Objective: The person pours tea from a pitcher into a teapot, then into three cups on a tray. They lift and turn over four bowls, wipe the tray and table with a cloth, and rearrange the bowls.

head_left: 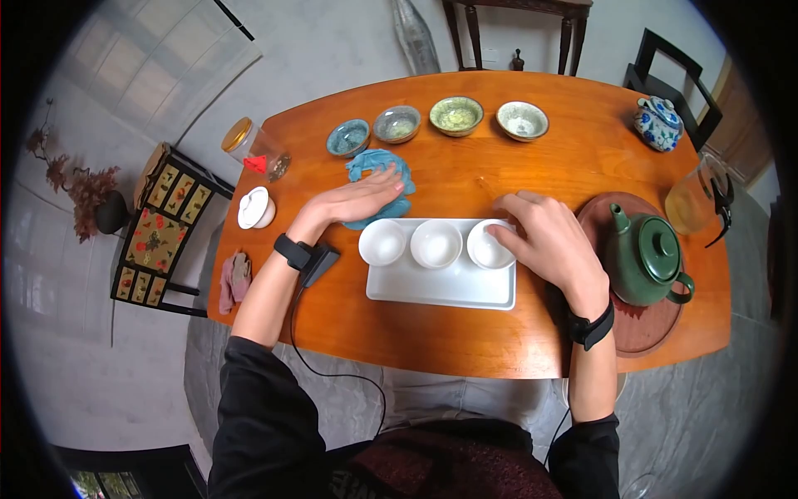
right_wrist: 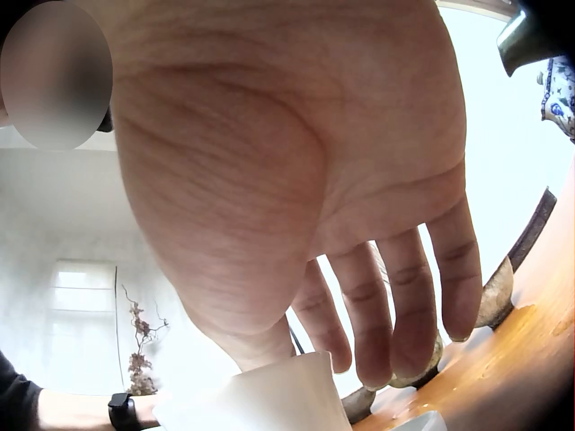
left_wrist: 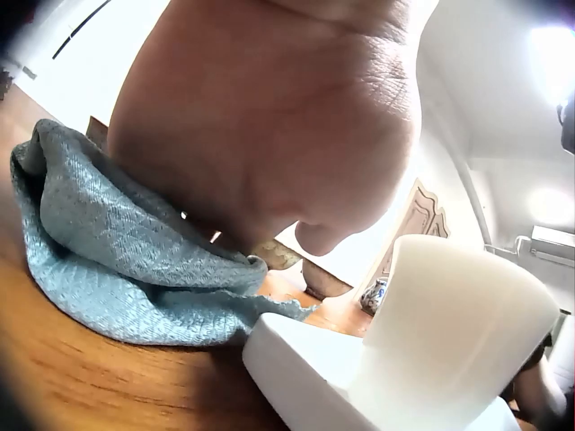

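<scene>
My left hand [head_left: 359,200] lies with straight fingers across a crumpled blue cloth [head_left: 374,160], just beyond the tray. In the left wrist view the cloth [left_wrist: 135,242] bunches up under the palm. A white rectangular tray [head_left: 440,289] carries three small white cups in a row: the left cup [head_left: 382,243], the middle cup [head_left: 436,244] and the right cup [head_left: 489,249]. Over the right cup hovers my right hand [head_left: 550,237], its thumb at the rim. The right wrist view shows its fingers [right_wrist: 409,305] spread and extended beyond that cup [right_wrist: 283,400].
Four glazed bowls, one a green bowl [head_left: 456,116], line the far side. At right, a green teapot [head_left: 652,249] stands on a round wooden tray [head_left: 644,333], near a glass pitcher [head_left: 687,208] and a blue-white jar [head_left: 658,125]. At left are a glass jar [head_left: 259,151], a white lidded cup [head_left: 257,208] and a pink cloth [head_left: 235,281].
</scene>
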`<state>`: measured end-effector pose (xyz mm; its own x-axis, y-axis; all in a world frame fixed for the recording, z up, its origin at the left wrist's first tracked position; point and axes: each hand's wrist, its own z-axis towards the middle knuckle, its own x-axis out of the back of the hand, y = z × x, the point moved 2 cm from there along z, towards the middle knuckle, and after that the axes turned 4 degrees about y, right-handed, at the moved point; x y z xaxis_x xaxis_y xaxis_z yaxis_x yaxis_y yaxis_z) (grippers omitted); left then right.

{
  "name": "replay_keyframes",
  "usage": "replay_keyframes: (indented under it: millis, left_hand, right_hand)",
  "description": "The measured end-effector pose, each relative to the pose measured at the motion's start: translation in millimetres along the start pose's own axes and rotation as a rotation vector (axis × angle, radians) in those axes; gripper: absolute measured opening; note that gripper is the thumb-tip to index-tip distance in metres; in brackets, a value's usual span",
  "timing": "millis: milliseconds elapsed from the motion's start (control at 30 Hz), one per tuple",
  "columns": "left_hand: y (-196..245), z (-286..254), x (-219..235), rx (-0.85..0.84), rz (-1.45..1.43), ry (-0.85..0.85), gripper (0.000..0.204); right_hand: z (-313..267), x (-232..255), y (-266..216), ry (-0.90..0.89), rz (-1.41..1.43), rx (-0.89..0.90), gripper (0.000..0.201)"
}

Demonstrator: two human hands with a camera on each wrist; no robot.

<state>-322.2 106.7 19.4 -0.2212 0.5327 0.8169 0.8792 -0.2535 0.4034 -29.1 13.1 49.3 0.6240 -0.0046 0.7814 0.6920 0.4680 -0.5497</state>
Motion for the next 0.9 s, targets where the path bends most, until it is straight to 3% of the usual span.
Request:
replay_keyframes:
  millis: [200, 533, 733, 867, 900]
  left_hand:
    - [6.0, 18.5, -4.6, -0.133, -0.022, -0.075, 0.072]
    - [24.4, 34.4, 0.5, -0.09, -0.016, -0.187, 0.077]
    - [46.4, 29.6, 26.6, -0.212, 0.322, -0.194, 0.066]
    - [67.3, 25.1, 45.8, -0.256, 0.436, -0.134, 0.084]
    - [71.8, 26.4, 44.3, -0.167, 0.443, -0.188, 0.086]
  right_hand:
    - [-0.1, -0.6, 1.5, 0.007, -0.001, -0.001, 0.022]
    - [-0.3, -3.7, 4.8, 0.058, 0.022, 0.023, 0.018]
    - [-0.8, -2.2, 7.6, 0.062, 0.031, 0.043, 0.018]
    - [-1.6, -2.5, 9.0, 0.08, 0.036, 0.02, 0.014]
    - [-1.8, -4.2, 10.0, 0.1, 0.026, 0.043, 0.011]
